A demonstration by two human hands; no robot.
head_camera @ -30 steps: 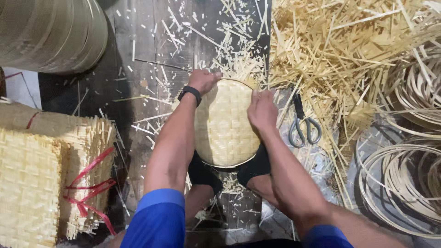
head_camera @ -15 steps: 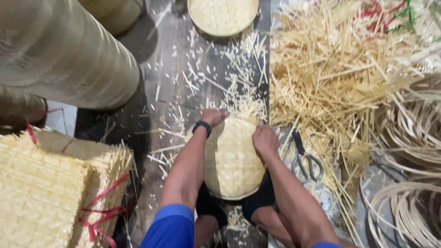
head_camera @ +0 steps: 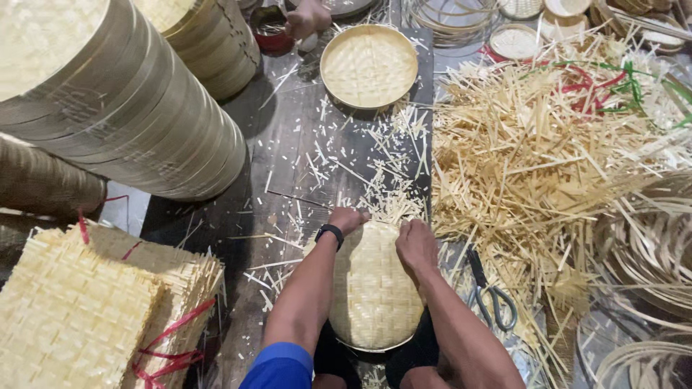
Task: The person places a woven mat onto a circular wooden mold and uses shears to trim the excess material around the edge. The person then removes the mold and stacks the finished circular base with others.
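Note:
A round woven bamboo tray [head_camera: 375,288] lies on the dark floor between my knees. My left hand [head_camera: 349,218], with a black watch at the wrist, grips the tray's far left rim. My right hand [head_camera: 414,245] presses on its far right rim with the fingers curled over the edge. Short bamboo offcuts [head_camera: 393,205] lie scattered just beyond the tray.
Scissors [head_camera: 491,292] lie right of the tray. A big heap of bamboo strips [head_camera: 548,158] fills the right side. A second round tray [head_camera: 369,65] sits farther off, with another person's hand [head_camera: 306,18] beyond. Stacked round frames [head_camera: 122,101] and bundled woven mats [head_camera: 86,310] stand at left.
The view has tilted up and away, so more floor and the far tray show. Both hands stay on the near tray's far rim.

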